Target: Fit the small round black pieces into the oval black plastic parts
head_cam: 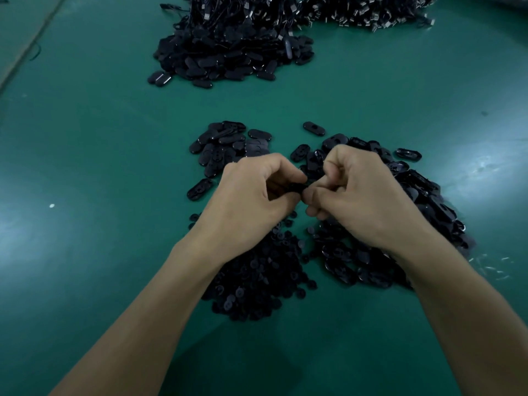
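My table (pixel 100 132) has a plain green top. Under my left hand (pixel 251 192) and wrist lies a heap of small round pieces (pixel 257 284). Under my right hand (pixel 363 192) and spreading past it to the right is a heap of oval parts (pixel 423 201). Just beyond my left hand sits a smaller cluster of ovals (pixel 225 144). One stray oval (pixel 199 189) lies just left of that hand, and another oval (pixel 313 128) lies beyond the gap between my hands. Well beyond both hands rests a big mound of corded ovals (pixel 234 52). A white speck (pixel 51 206) lies far left of my left hand, and pale slivers (pixel 491 267) lie right of my right forearm.
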Motion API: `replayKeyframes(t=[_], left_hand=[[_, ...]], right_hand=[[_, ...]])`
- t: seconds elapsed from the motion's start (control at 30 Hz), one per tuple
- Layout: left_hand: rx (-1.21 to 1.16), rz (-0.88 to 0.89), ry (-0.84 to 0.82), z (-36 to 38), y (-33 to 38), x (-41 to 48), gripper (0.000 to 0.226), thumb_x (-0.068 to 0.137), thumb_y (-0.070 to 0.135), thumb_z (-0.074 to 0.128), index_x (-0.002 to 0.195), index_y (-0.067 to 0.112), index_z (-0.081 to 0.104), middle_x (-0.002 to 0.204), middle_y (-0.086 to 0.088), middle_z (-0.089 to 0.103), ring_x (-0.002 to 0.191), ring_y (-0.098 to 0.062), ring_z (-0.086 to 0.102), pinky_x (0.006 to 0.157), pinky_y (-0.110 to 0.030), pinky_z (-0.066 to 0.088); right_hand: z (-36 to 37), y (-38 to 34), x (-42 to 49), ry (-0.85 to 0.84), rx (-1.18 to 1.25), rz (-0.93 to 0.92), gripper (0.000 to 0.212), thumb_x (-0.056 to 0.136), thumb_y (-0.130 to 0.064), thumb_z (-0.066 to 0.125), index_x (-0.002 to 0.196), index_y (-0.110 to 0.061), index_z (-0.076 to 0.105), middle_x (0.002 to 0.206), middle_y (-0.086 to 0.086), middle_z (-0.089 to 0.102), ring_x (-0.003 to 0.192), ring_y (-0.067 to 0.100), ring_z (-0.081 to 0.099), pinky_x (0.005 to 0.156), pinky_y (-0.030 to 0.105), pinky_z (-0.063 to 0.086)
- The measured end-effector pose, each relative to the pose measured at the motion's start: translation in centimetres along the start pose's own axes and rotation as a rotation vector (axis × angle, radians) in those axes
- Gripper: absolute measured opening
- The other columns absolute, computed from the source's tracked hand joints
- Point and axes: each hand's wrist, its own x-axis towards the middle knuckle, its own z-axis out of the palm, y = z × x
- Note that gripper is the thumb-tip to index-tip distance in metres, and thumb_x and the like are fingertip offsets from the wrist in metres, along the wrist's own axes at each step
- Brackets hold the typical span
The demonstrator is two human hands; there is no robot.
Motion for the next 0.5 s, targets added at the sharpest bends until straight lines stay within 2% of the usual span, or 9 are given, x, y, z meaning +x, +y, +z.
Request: replayKeyframes(t=[0.2,0.27,0.4,0.5], left_hand=[[0.089,0.006,0.033,0.0,0.2,-0.1,0.021,0.085,0.004,0.079,0.097,0.021,0.077,0.082,0.02,0.071,0.077,0.008,0.068,0.069,-0.005,0.05],[0.051,-0.015,0.018,-0.4,0.0,0.2,0.021,0.085,0.005,0.08,0.095,0.024,0.076,0.081,0.019,0.072,0.076,0.008,0.068,0.07,-0.007,0.05],[0.014,-0.026,-0.008,-0.5,0.0,0.3,0.023,0.086,0.006,0.078,0.096,0.026,0.075,0.085,0.016,0.075,0.08,0.005,0.07,0.073,-0.01,0.052],[-0.036,-0.03,0.006,-0.5,-0.1,0.3,0.023,0.088,0.007,0.076,0.102,0.026,0.075,0.088,0.014,0.076,0.084,0.003,0.071,0.078,-0.015,0.055]], right_hand=[[1.2,-0.4,-0.8,0.096,-0.122,-0.124,0.047,0.088,-0.006,0.071,0.069,-0.032,0.037,0.074,0.006,0.068,0.07,0.033,0.067,0.059,0.054,0.055],[1.3,-0.3,-0.8,0.101,-0.102,-0.141,0.046,0.088,-0.006,0.071,0.07,-0.031,0.037,0.075,0.004,0.069,0.07,0.031,0.068,0.059,0.053,0.056],[1.5,0.3,-0.7,0.096,0.037,-0.069,0.047,0.09,-0.004,0.069,0.069,-0.033,0.04,0.076,-0.001,0.073,0.068,0.013,0.073,0.064,0.044,0.061],[1.5,0.8,-0.4,0.086,0.212,-0.024,0.043,0.091,0.001,0.068,0.074,-0.025,0.038,0.073,0.004,0.073,0.067,0.017,0.074,0.062,0.032,0.058]])
